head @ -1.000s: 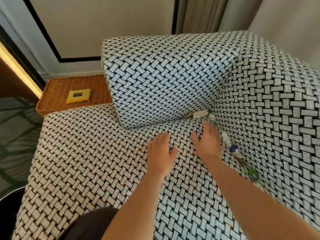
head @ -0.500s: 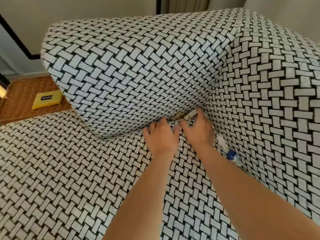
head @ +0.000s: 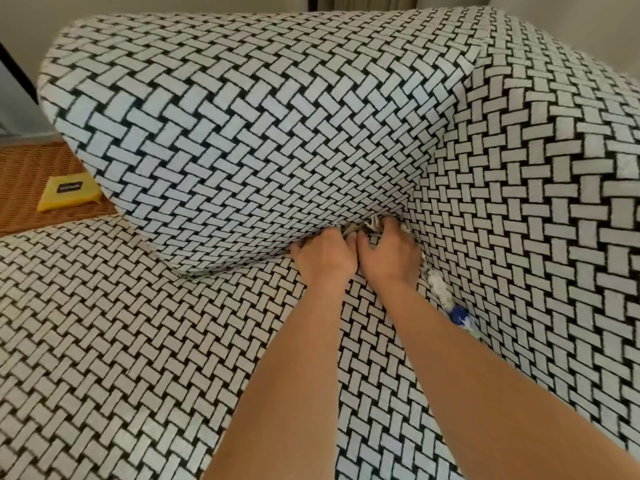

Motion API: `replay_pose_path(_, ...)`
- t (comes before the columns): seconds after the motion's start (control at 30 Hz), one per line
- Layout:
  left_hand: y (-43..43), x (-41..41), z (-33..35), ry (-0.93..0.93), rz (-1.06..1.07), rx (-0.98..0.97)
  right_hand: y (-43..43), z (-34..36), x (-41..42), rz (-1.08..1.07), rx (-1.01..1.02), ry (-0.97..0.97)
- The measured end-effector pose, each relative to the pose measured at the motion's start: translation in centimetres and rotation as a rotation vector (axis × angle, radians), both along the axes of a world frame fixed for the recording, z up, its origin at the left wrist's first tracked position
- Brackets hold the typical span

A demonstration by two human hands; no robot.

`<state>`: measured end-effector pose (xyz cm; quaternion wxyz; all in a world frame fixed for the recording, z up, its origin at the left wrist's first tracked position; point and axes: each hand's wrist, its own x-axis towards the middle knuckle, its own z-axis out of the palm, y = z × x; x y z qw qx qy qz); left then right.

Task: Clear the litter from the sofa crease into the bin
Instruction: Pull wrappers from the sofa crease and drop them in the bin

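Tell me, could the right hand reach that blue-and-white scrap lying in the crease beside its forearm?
Probably yes. The blue-and-white scrap lies uncovered, close beside the right forearm. The right hand is up at the corner litter, so it would only need to draw back a little.

The left hand [head: 323, 256] and right hand [head: 389, 256] are resting side by side on the sofa seat [head: 121, 341], reaching into the corner crease between the cushion [head: 242, 133] and the sofa side [head: 536, 202]. Litter [head: 360, 227] is sitting in that crease just behind them, and more scraps [head: 446, 299] are trailing along the crease right of the right wrist. Far left, a packet [head: 69, 192] is lying on a wicker top [head: 31, 168].
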<state>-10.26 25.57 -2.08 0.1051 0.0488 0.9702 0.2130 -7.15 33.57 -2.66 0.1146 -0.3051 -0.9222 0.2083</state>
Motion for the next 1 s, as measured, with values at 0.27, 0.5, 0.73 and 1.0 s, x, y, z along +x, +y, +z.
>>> replay_pose_path(0.27, -0.3, -1.3, 0.1, -0.056, -0.052, 0.168, -0.2, -0.2, -0.6, 0.008, 0.021, 0.059)
replay_pose_path(0.5, -0.7, -1.2, 0.0, 0.028, -0.113, 0.290, -0.1, 0.1, -0.5, 0.037, -0.053, 0.091)
replay_pose_path(0.73, -1.5, -0.6, 0.1, 0.044, -0.065, 0.427, -0.5, 0.3, 0.1, 0.067, -0.202, 0.198)
replay_pose_path(1.0, -3.6, 1.7, 0.6, -0.007, -0.001, 0.663, -2.0, 1.1, 2.1, 0.114, -0.391, 0.217)
